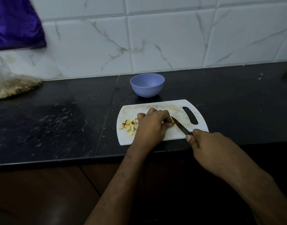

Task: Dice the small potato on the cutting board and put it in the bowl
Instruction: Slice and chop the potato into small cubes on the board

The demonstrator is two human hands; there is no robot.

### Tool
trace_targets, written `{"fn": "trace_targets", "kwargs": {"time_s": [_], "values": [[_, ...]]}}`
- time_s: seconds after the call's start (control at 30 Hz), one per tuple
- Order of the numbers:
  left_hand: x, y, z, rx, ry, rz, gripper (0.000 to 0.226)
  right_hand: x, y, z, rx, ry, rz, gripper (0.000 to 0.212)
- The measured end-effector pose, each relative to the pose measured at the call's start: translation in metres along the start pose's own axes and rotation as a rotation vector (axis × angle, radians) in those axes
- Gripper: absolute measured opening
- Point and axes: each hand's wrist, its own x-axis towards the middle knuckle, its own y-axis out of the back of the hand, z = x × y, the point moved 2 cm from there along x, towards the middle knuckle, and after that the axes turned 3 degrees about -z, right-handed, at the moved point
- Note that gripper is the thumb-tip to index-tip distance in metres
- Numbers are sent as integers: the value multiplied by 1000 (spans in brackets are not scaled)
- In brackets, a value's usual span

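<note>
1. Your left hand (pixel 153 123) presses on the white plastic cutting board (pixel 157 109), fingers curled tight, pinching the last small yellow potato piece (pixel 172 122).
2. Your right hand (pixel 209 146) grips the black-handled knife (pixel 180 126), blade touching that piece.
3. Diced yellow potato cubes (pixel 129 126) lie on the board's left.
4. The lavender plastic bowl (pixel 147 85) stands behind the board on the black counter (pixel 58 119).

The left hand (pixel 153 124) covers nearly all of the potato piece (pixel 172 122) it pins to the cutting board (pixel 175 133). The knife handle (pixel 190 133) vanishes inside the right hand (pixel 209 143). A clear bag (pixel 12 85) and purple cloth (pixel 14 23) run off the left edge.
</note>
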Motion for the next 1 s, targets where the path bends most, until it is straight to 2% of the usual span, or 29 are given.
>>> {"fn": "trace_targets", "kwargs": {"time_s": [0.23,0.4,0.53,0.67,0.8,0.93,1.0], "values": [[1,0,2,32,-12,-17,7,7,2,-4,0,11,-35,35],[0,-1,2,32,-6,12,7,12,-4,-3,17,24,-120,36],[1,-2,0,26,47,71,4,-5,1,2,5,-2,-102,38],[1,-1,-4,-25,76,63,7,-10,-2,4,-3,-26,-69,36],[2,0,-2,15,49,57,16,4,3,12,-5,-71,72,38],[2,-4,1,89,-41,0,23,14,0,15,-22,-77,-46,36],[2,-5,3,125,-71,-16,24,14,1,14,-26,-76,-19,36]]}}
